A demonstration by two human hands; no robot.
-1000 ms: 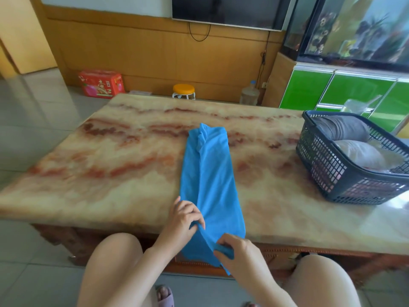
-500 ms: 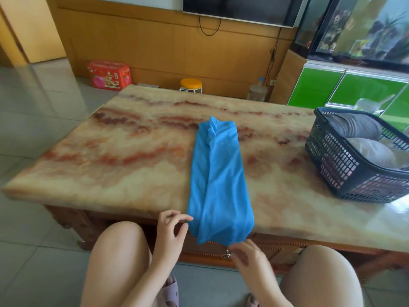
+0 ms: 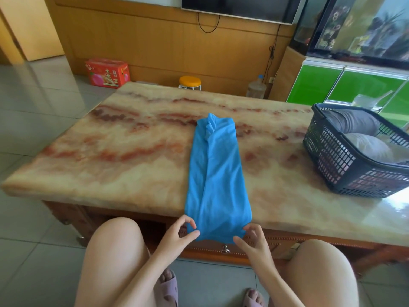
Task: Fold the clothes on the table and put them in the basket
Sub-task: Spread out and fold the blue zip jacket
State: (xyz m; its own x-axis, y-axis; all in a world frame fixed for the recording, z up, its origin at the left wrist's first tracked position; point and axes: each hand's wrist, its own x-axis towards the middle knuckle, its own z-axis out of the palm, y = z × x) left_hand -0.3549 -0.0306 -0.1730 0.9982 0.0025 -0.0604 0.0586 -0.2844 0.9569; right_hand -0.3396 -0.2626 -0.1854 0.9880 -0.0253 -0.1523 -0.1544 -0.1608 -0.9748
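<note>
Left hand pinches garment (hem); right hand too.

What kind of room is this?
Probably a living room at home: a television hangs on the wall, a fish tank stands beside it, and a laundry basket and a blue garment sit on the marble table.

The person's left hand and right hand are bare, and so are both arms. The legs are bare too. On the feet are soft, dusty-pink slippers with open fronts, so the toes peek out. The left slipper has small dark spots.
</note>
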